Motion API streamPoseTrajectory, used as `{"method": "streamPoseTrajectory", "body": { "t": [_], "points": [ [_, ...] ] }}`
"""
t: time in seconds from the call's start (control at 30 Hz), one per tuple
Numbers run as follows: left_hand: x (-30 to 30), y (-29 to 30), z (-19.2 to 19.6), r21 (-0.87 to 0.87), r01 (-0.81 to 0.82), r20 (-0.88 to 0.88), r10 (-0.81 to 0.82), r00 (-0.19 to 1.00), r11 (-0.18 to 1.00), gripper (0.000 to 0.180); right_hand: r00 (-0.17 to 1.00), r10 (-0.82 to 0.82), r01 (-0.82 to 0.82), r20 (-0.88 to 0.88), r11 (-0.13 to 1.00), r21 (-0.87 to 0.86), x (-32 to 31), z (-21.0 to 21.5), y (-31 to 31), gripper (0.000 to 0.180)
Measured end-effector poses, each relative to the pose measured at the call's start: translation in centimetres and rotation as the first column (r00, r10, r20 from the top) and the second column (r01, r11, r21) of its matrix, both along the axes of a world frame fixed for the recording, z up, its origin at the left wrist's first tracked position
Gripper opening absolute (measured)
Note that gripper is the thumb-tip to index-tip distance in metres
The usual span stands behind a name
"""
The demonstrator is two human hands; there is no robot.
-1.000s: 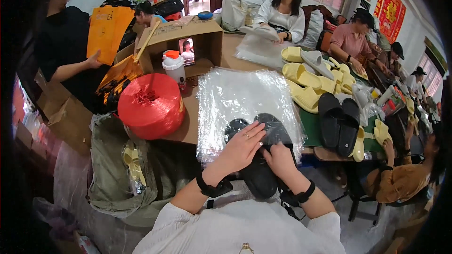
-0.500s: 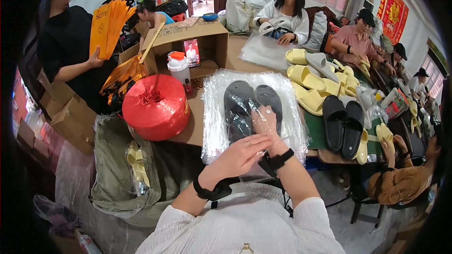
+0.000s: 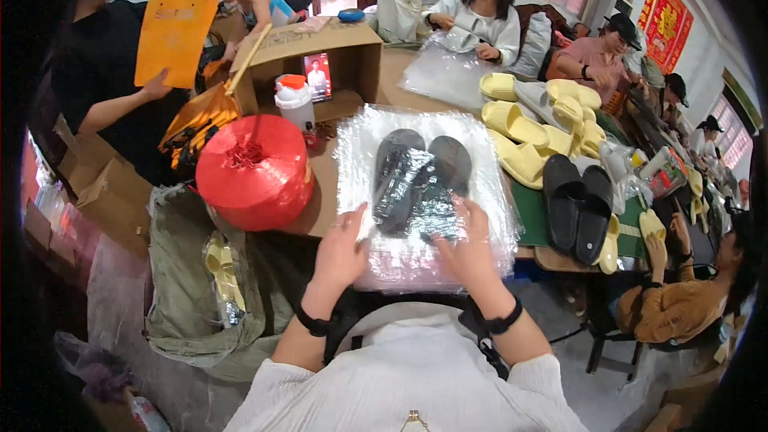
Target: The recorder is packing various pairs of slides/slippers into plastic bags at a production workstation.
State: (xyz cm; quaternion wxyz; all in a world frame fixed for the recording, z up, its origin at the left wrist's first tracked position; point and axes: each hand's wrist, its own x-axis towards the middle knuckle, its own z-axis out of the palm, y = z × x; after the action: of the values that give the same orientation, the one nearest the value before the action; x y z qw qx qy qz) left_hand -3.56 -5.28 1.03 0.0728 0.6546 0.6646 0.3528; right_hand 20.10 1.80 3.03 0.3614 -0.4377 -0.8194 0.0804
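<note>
A pair of black slippers (image 3: pixel 392 180) lies inside a clear plastic bag (image 3: pixel 416 228), on top of a stack of clear bags (image 3: pixel 496 216) in front of me. My left hand (image 3: pixel 342 248) rests at the near left edge of the stack, fingers stretched forward and thumb apart. At the lower right of the slippers, my right hand (image 3: pixel 470 246) touches the plastic with thumb and fingers spread. Glare on the film hides part of the slippers' near ends. Both hands are open.
A big red twine roll (image 3: pixel 256 172) and a white bottle (image 3: pixel 296 102) stand left of the stack. Yellow slippers (image 3: pixel 520 132) and a loose black pair (image 3: pixel 576 208) lie at right. A co-worker holds orange bags (image 3: pixel 174 40); a green sack (image 3: pixel 200 296) sits below.
My hands were together over the near part of the slippers, the right one on the bag. They have drawn apart to its two sides. The co-worker's orange bags have turned flat-on.
</note>
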Motion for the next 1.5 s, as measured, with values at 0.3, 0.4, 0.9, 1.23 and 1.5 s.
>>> {"method": "streamPoseTrajectory", "body": {
  "t": [0.3,0.4,0.9,1.23,1.5],
  "points": [
    [-0.2,0.0,0.2,0.011,-0.126,0.305,0.117,0.945,0.992,0.048,0.901,-0.056,-0.267,-0.431,0.711,-0.651,11.4,0.5,-6.3,0.031],
    [-0.4,-0.7,0.2,-0.042,-0.085,0.387,0.095,0.917,0.995,0.049,0.954,-0.24,0.181,-0.177,0.937,-0.298,11.0,1.3,-4.5,0.042],
    [-4.2,-1.9,-1.5,0.167,0.291,0.332,-0.331,0.883,0.942,0.033,0.956,0.224,-0.228,-0.189,0.974,0.0,9.5,-3.6,-0.5,0.015],
    [-0.8,-2.2,0.2,0.351,0.196,0.199,-0.277,0.94,0.916,0.022,0.833,-0.255,0.117,-0.49,0.948,-0.295,8.6,-5.1,0.8,0.023],
    [0.6,3.2,-0.8,0.104,-0.159,0.324,0.118,0.939,0.982,0.032,0.882,-0.398,0.399,-0.253,0.916,-0.05,8.0,-4.8,3.3,0.031]
  ]
}}
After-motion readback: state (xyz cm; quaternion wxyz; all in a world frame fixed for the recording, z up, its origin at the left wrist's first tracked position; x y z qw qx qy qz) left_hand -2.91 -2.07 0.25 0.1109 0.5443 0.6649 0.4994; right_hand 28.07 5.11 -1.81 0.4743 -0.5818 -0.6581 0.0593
